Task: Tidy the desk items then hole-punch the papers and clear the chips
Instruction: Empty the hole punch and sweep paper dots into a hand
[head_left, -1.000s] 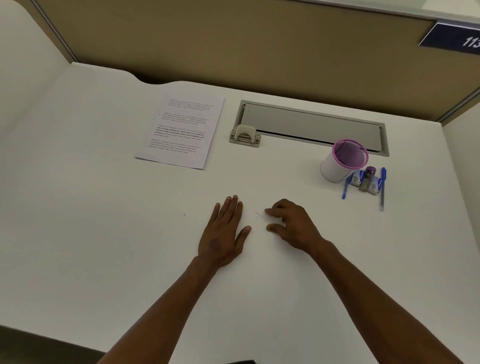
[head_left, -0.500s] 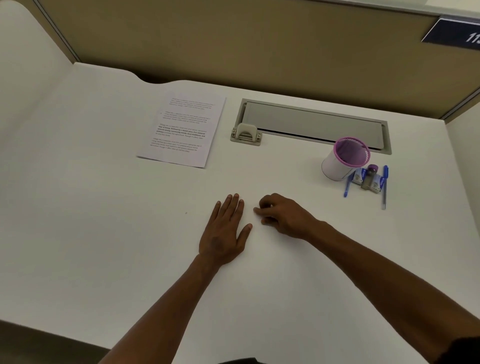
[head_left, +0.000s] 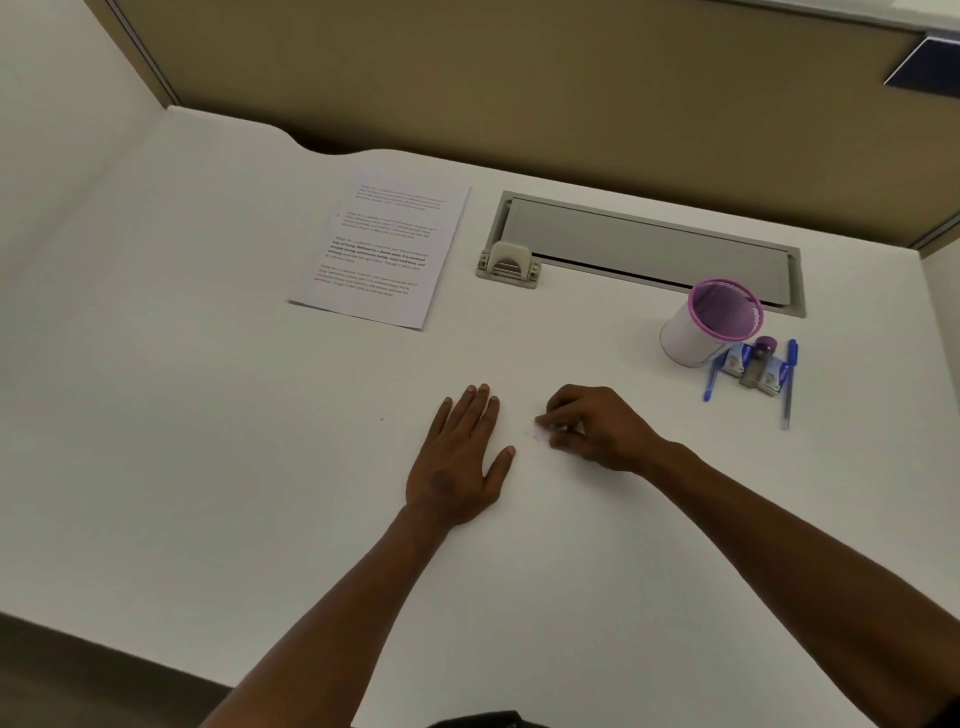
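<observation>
Now gathering chips (head_left: 539, 432) on the worktop (head_left: 208, 467): right hand (head_left: 597, 428) curled, fingers (head_left: 551, 415) pinching down on a small pale cluster just beside the left thumb. Compared with a second ago, sliding the right hand leftward toward the left hand (head_left: 457, 457), closing the gap and herding the bits into one spot. Left hand lying flat, fingers spread and released, grasping nothing, acting as a stop wall. Cannot tell whether chips are actually lifted between the right fingertips or only being pushed; too small and pale against the white surface.

Papers (head_left: 382, 249) sitting at rear left, squared, well apart from both hands. Hole punch (head_left: 509, 265) parked just beside the papers' right edge, at the corner of the grey cable tray (head_left: 649, 244). Pink-rimmed cup (head_left: 711, 322) at right, with two blue pens (head_left: 788, 382) and a small clip-like item (head_left: 758, 369) lying outside it, just beside its base.

Likely meaning: punching done, chip clearing under way. Pens outside the cup suggesting tidy step not fully finished, or deliberately left. Next needing a firm pinch or a sweep into the left palm; risking scattering light chips.
</observation>
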